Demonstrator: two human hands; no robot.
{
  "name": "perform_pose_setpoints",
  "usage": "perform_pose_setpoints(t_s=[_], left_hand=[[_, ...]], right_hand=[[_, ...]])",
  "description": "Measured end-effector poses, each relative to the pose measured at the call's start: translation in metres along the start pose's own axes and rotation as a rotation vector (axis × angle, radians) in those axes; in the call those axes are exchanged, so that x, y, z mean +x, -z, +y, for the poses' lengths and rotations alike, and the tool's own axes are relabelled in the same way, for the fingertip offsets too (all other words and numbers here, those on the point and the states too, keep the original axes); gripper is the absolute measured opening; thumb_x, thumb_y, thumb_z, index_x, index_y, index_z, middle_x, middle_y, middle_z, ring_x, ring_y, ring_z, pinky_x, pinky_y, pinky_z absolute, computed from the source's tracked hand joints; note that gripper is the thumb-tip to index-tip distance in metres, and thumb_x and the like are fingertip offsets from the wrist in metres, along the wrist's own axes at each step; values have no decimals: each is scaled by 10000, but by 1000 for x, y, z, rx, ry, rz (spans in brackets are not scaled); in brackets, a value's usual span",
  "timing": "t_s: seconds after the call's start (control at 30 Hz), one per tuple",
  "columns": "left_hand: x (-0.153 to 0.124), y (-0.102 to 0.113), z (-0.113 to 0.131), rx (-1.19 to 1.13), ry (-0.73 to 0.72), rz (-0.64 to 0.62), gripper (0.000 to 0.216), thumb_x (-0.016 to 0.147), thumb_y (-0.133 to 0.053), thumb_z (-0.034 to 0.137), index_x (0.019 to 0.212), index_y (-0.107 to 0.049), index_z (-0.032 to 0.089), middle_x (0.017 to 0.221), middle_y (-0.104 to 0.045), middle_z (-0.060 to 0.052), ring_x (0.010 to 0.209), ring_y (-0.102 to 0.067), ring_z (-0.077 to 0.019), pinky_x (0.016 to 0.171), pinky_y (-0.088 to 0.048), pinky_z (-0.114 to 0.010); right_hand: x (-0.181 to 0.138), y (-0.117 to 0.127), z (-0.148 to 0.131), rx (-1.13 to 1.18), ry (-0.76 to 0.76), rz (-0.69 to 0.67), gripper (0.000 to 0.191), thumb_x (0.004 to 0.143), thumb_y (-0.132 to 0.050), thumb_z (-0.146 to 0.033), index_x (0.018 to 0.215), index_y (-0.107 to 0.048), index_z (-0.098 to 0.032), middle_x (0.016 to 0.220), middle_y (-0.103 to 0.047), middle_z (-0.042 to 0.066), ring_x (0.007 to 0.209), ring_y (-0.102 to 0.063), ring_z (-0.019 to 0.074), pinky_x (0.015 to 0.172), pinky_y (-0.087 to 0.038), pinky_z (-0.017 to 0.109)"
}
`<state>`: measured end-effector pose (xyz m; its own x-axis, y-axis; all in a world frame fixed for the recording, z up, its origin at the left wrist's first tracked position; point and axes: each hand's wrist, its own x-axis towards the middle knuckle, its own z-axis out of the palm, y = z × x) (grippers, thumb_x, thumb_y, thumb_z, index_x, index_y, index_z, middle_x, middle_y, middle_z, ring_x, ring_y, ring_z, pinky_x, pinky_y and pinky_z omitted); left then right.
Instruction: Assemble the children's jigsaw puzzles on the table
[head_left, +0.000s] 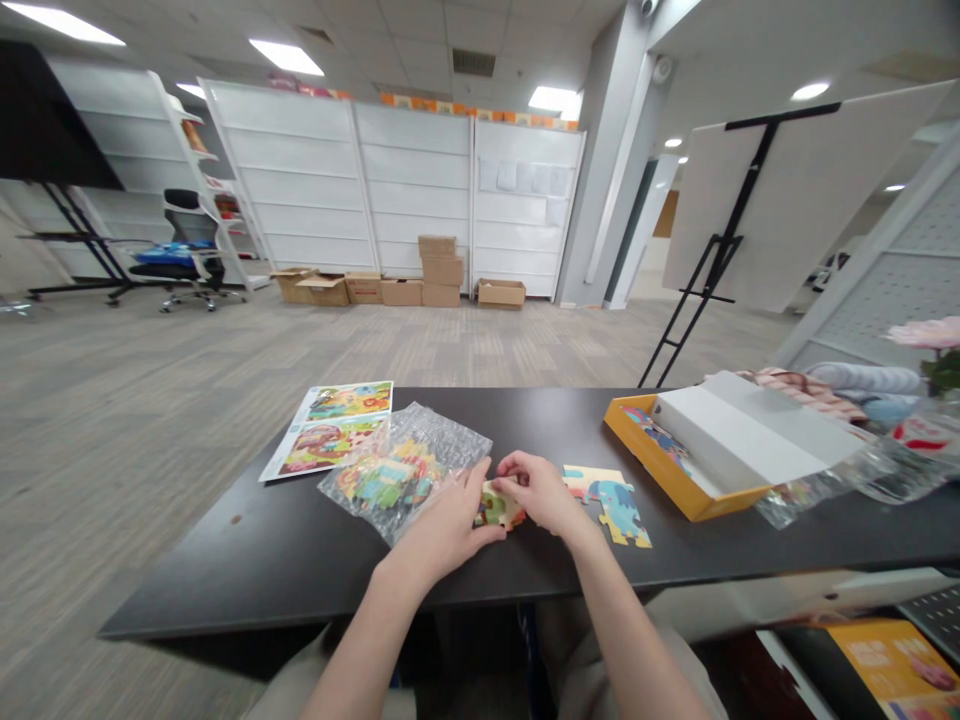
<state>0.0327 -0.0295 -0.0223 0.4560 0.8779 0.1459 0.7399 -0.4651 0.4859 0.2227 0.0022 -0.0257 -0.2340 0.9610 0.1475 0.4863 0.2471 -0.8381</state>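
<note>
A few jigsaw puzzle pieces (496, 508) in green, yellow and red sit between my two hands, low over the dark table. My left hand (444, 522) holds them from the left, thumb at the near side and fingers at the far side. From the right, my right hand (546, 492) pinches at their upper edge, its fingertips curled and partly hiding what they grip. Just right of that hand lies a joined section of puzzle (619, 496) with a blue elephant. A clear plastic bag (405, 468) of loose pieces lies beside my left hand.
A printed picture sheet (306, 432) lies at the table's left, partly under the bag. On the right an open yellow box (697, 500) with a white lid holds more pieces. Crumpled plastic, folded cloths (810, 392) and a pink flower (926, 333) stand beyond it.
</note>
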Motion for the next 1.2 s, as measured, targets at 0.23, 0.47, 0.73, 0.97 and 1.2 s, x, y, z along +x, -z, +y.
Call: perform_pose_setpoints(t_s=[0.23,0.47,0.73,0.97,1.2], left_hand=[[-5,10,8,26,-110,-2,506,866,-708,380,1338,-559,272,1318,-609,-71,1259,-528,-275,1094,-402,-432],[-4,12,7,51,-61,-9,384,887,-692,377,1235,-622,228,1210,-639,-72,1177,-558,-276,1035,-438,-412],[0,4,20,51,-58,12,481,869,-716,362,1295,-558,206,1247,-650,-89,1196,-545,-301,1029,-433,-438],[11,-19,26,-40,-5,41,716,855,-713,296,1470,-378,148,1385,-574,-156,1274,-524,-314,1072,-440,-449],[17,-22,25,-90,-82,95,661,870,-659,228,1476,-396,255,1499,-476,-109,1351,-484,-282,1107,-437,-453]], right_hand=[[-28,42,4,-482,-2,-7,346,728,-766,-267,1065,-703,-220,1018,-676,66,946,-629,236,818,-462,330],[-40,55,13,-674,-127,-30,359,556,-866,-325,855,-697,-219,893,-658,71,901,-596,278,732,-417,328],[-37,64,9,-324,-92,-43,132,749,-679,-269,829,-579,-234,755,-634,-14,685,-553,166,626,-392,278],[-23,58,3,92,7,96,160,862,-585,-366,894,-589,-209,828,-682,20,743,-629,173,684,-491,293],[-17,39,0,-57,53,-54,171,843,-611,-332,930,-707,-220,1006,-719,43,948,-656,209,798,-516,318]])
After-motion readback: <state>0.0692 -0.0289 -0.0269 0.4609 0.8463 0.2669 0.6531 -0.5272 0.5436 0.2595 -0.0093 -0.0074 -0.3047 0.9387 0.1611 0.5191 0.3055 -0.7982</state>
